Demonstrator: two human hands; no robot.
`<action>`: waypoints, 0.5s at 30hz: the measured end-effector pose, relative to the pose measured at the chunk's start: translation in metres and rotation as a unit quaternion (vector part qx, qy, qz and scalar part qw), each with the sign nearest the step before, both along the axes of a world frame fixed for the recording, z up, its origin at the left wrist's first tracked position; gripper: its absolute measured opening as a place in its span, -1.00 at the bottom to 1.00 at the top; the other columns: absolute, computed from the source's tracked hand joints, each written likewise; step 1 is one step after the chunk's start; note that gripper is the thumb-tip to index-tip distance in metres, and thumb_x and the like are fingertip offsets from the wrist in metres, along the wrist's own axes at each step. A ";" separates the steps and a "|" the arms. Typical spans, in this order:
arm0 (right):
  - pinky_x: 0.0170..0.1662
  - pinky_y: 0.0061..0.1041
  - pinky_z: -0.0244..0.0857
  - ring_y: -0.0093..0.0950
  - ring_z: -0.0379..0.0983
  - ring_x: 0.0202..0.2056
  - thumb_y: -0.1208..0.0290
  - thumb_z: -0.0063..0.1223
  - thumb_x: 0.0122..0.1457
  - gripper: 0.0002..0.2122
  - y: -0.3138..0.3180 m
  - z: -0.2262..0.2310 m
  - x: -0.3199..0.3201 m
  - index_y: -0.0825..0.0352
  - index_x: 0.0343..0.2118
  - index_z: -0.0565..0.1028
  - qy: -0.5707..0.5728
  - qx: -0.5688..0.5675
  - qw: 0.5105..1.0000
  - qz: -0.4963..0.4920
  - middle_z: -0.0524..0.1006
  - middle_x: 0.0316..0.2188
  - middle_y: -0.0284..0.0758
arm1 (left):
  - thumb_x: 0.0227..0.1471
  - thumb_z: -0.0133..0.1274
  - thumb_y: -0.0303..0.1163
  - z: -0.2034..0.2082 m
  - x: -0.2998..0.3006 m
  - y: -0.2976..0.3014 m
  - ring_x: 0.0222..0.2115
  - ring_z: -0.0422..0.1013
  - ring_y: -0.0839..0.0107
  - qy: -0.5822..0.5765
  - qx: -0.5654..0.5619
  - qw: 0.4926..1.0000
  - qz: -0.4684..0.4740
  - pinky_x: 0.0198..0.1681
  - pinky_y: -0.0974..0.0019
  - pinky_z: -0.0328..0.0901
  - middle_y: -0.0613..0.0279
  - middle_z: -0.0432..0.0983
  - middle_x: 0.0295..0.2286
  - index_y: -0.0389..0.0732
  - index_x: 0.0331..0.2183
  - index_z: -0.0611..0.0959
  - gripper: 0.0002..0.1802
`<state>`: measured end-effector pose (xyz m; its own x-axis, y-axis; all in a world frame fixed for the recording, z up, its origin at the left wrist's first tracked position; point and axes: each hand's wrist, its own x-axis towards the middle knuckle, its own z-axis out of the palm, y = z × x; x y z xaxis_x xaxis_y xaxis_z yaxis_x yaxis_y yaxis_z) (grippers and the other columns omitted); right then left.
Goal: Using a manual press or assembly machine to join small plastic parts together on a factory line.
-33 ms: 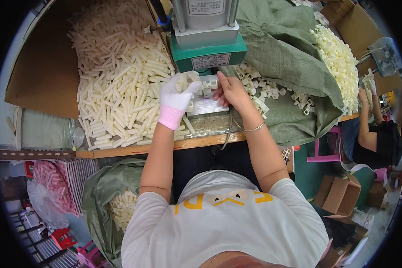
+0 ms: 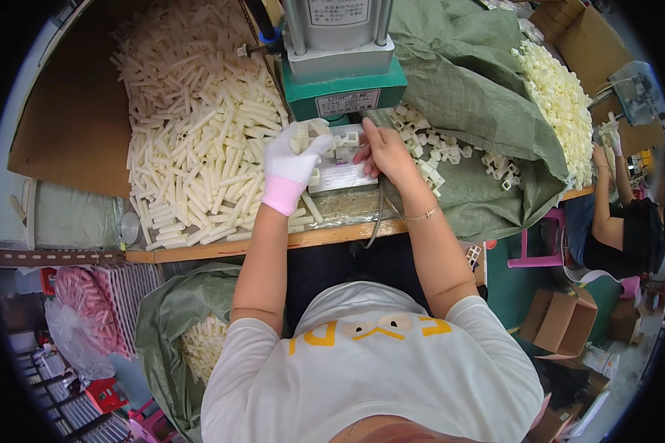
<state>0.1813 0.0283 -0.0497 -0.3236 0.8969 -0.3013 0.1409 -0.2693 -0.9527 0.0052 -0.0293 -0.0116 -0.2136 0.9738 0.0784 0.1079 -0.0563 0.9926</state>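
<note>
My left hand point(image 2: 288, 156), in a white glove with a pink cuff, is closed around a cream plastic piece point(image 2: 301, 137), probably a tube; the glove hides much of it. Just right of its thumb, a white square-ended plastic connector point(image 2: 349, 139) lies at the metal fixture plate point(image 2: 340, 177). My bare right hand point(image 2: 389, 153) is at the connector's right side, its fingers bent and apart, with nothing visible between them. Above both hands stands a press with a green block point(image 2: 343, 85).
Cream tubes point(image 2: 207, 155) are heaped on the left of the bench, against cardboard point(image 2: 66, 96). Loose square connectors point(image 2: 436, 151) lie on a green woven sack point(image 2: 465, 66) at the right. A cable point(image 2: 377, 221) hangs over the wooden bench edge point(image 2: 192, 251). Another person point(image 2: 606, 214) works far right.
</note>
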 end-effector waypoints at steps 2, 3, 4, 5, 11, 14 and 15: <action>-0.59 -0.69 0.35 -0.56 0.46 -0.60 0.15 -0.15 0.24 -0.57 -0.008 0.008 0.005 0.46 -0.04 0.35 0.047 0.004 0.999 -0.018 0.51 -0.41 -0.20 | -0.08 0.15 -0.45 -0.001 0.001 0.001 -0.57 0.33 0.67 0.002 0.000 1.000 0.002 -0.52 0.56 0.23 0.37 0.50 -0.52 -0.28 -0.32 0.60 -0.80; -0.59 -0.69 0.35 -0.56 0.46 -0.60 0.15 -0.15 0.24 -0.57 -0.012 0.007 0.004 0.46 -0.04 0.35 0.047 0.005 0.999 -0.017 0.51 -0.41 -0.20 | -0.07 0.15 -0.45 -0.001 0.000 0.002 -0.56 0.35 0.66 0.001 -0.008 1.000 0.005 -0.51 0.56 0.24 0.36 0.51 -0.51 -0.28 -0.32 0.60 -0.80; -0.56 -0.68 0.37 -0.56 0.47 -0.54 0.25 -0.08 0.21 -0.62 -0.017 0.006 0.003 0.45 -0.03 0.35 0.066 0.067 0.996 -0.007 0.51 -0.34 -0.20 | -0.07 0.15 -0.45 0.001 0.001 0.002 -0.56 0.36 0.65 0.000 -0.018 1.000 0.005 -0.49 0.55 0.25 0.36 0.52 -0.50 -0.28 -0.32 0.60 -0.80; -0.52 -0.68 0.38 -0.57 0.49 -0.49 0.36 -0.01 0.19 -0.65 -0.020 0.005 0.003 0.44 -0.02 0.36 0.085 0.129 0.988 0.004 0.50 -0.27 -0.20 | -0.07 0.15 -0.45 0.004 0.002 0.002 -0.56 0.36 0.65 -0.001 -0.019 1.000 0.003 -0.49 0.55 0.25 0.36 0.52 -0.50 -0.28 -0.32 0.60 -0.80; -0.49 -0.66 0.38 -0.59 0.50 -0.47 0.53 0.08 0.08 -0.76 -0.018 -0.010 -0.002 0.46 -0.17 0.47 0.004 0.187 0.982 -0.029 0.53 -0.43 -0.29 | -0.09 0.17 -0.37 0.002 0.009 0.012 -0.55 0.42 0.56 0.005 0.032 0.999 0.015 -0.49 0.46 0.28 0.29 0.55 -0.50 -0.25 -0.33 0.62 -0.78; -0.51 -0.60 0.38 -0.55 0.50 -0.53 0.52 0.11 0.05 -0.80 -0.017 -0.018 -0.006 0.45 -0.25 0.52 -0.006 0.243 0.968 -0.054 0.52 -0.49 -0.26 | -0.10 0.18 -0.28 0.006 0.012 0.014 -0.54 0.45 0.46 0.149 0.002 0.989 0.002 -0.47 0.40 0.30 0.19 0.56 -0.51 -0.24 -0.36 0.63 -0.75; -0.50 -0.59 0.37 -0.52 0.50 -0.55 0.51 0.12 0.04 -0.80 -0.016 -0.019 -0.006 0.45 -0.26 0.53 -0.012 0.265 0.963 -0.049 0.52 -0.49 -0.24 | -0.10 0.18 -0.25 0.001 0.010 0.015 -0.55 0.45 0.42 0.200 0.078 0.977 0.011 -0.47 0.39 0.30 0.15 0.55 -0.52 -0.24 -0.38 0.63 -0.73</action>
<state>0.1757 0.0119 -0.0688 -0.2275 0.9527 0.2018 0.1635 0.2416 -0.9565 0.0148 -0.0138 -0.0106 -0.1570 0.9387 0.3069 0.4876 -0.1965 0.8507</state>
